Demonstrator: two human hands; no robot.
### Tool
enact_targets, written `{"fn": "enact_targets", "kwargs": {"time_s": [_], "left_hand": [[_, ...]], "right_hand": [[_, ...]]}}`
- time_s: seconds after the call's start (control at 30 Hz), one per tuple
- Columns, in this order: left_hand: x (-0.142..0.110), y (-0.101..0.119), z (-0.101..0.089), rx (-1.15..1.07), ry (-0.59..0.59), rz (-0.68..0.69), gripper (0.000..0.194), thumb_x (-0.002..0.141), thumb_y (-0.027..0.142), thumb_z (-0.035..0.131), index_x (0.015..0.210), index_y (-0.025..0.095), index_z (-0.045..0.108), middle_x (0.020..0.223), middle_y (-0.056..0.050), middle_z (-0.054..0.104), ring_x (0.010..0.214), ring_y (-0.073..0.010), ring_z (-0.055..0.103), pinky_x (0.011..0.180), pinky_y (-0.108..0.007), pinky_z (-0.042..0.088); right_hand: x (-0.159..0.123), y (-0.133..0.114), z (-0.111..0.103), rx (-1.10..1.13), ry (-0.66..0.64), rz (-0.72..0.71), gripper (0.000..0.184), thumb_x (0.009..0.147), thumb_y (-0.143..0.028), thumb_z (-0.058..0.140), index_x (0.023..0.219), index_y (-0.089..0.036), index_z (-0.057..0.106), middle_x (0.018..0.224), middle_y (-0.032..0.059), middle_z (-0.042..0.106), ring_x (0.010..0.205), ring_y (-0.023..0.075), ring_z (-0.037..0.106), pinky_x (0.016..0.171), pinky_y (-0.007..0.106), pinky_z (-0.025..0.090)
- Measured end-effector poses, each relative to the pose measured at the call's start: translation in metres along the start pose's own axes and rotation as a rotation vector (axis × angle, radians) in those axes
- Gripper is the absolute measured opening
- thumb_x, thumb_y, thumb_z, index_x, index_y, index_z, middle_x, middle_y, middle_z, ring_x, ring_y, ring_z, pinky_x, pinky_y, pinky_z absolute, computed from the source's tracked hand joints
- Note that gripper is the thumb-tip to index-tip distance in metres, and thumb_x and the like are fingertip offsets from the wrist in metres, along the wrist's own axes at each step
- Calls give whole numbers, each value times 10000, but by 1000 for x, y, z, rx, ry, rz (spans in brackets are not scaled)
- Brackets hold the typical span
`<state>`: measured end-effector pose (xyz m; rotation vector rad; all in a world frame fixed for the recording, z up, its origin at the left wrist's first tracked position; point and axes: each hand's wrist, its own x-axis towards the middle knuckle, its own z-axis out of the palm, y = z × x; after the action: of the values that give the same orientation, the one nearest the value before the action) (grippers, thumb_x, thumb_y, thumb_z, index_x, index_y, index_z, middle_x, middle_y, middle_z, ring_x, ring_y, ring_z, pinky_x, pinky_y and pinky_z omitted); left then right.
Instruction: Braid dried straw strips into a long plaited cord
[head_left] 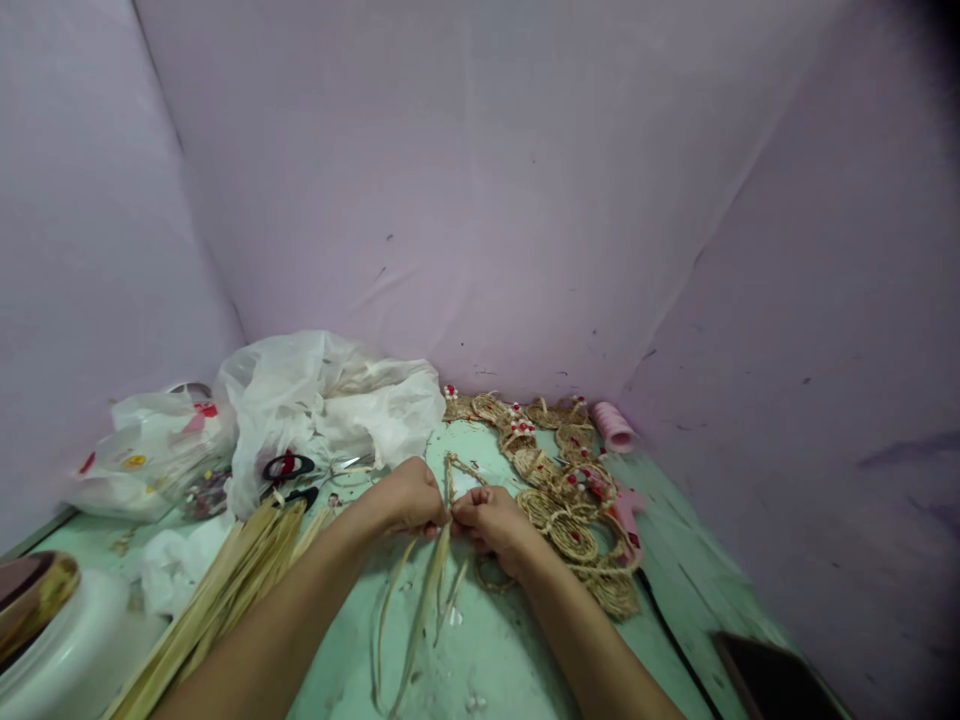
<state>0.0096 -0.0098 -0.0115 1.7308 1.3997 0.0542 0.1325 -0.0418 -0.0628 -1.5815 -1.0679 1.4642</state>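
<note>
Both hands meet over the middle of the green tabletop, close together on a thin length of dried plant fibre. My left hand (416, 495) is closed, with its fingertips pinching the fibre strands (435, 580), whose loose ends hang down toward me. Fingers of my right hand (491, 520) are pinched on the same piece, just right of the left. Above the hands a twisted fibre cord (451, 475) stretches away and bends at its far end. Beside my right hand lie coiled woven fibre pieces (566, 535), some with red and white beads. The exact grip point is partly covered by fingers.
A bundle of dried fibre strips (217, 585) lies left, near black-handled scissors (289, 467) and white plastic bags (322, 400). At right are a pink thread spool (613, 428), a pink tool (628, 508) with a black cord, and a dark flat device (772, 675). Walls enclose the table.
</note>
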Motion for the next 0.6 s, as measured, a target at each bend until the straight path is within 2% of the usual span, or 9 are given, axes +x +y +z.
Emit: {"fn": "enact_targets", "kwargs": {"time_s": [0.07, 0.17, 0.23, 0.3, 0.37, 0.43, 0.5, 0.6], "left_hand": [[-5, 5, 9, 99, 83, 10, 34, 491, 152, 512, 464, 142, 530, 380, -3, 437, 395, -118, 401, 402, -222, 258], [-14, 14, 25, 228, 297, 34, 85, 477, 140, 556, 561, 143, 565, 510, -51, 534, 546, -173, 516, 473, -227, 308], [-18, 17, 29, 278, 336, 88, 103, 480, 146, 578, 583, 144, 569, 553, -69, 559, 581, -183, 537, 495, -231, 324], [-20, 17, 24, 277, 224, 130, 59, 507, 179, 580, 549, 144, 559, 508, -57, 544, 516, -165, 523, 474, -230, 327], [-18, 15, 11, 171, 92, 103, 108, 565, 241, 553, 519, 143, 545, 442, -30, 510, 413, -128, 472, 427, -222, 315], [-12, 9, -2, -20, 69, 15, 197, 635, 298, 502, 528, 138, 544, 395, 0, 472, 328, -89, 389, 375, -209, 283], [-4, 4, -7, -206, 15, -58, 211, 665, 283, 478, 543, 127, 551, 380, 14, 454, 296, -65, 334, 344, -195, 242], [9, -5, -1, -462, -178, -77, 149, 641, 165, 479, 517, 106, 537, 433, -8, 510, 320, -46, 366, 335, -172, 236]], "right_hand": [[-2, -1, 2, 53, 30, 14, 72, 535, -107, 444, 482, -155, 450, 325, -80, 318, 298, 31, 202, 339, 186, 101], [-4, -1, 4, 124, 73, 27, 70, 525, -104, 428, 483, -157, 441, 311, -86, 300, 287, 32, 206, 341, 186, 101], [-4, 0, 4, 171, 53, 12, 76, 505, -90, 412, 473, -158, 424, 310, -88, 297, 284, 27, 199, 343, 187, 99], [-4, 2, 3, 202, 11, -4, 74, 495, -90, 416, 462, -156, 412, 314, -88, 298, 286, 22, 196, 345, 186, 99], [-3, 3, 1, 201, -24, -15, 67, 514, -119, 445, 458, -149, 423, 322, -83, 308, 291, 18, 202, 345, 186, 93], [-3, 3, -1, 187, -50, -18, 89, 540, -162, 476, 461, -142, 440, 329, -83, 304, 294, 14, 190, 345, 187, 78], [-4, 3, -3, 185, -77, -28, 112, 559, -190, 493, 470, -140, 449, 335, -85, 299, 300, 11, 175, 347, 187, 72], [-4, 2, -4, 167, -110, -52, 122, 587, -209, 499, 494, -139, 463, 369, -59, 388, 309, 17, 207, 346, 187, 85]]}}
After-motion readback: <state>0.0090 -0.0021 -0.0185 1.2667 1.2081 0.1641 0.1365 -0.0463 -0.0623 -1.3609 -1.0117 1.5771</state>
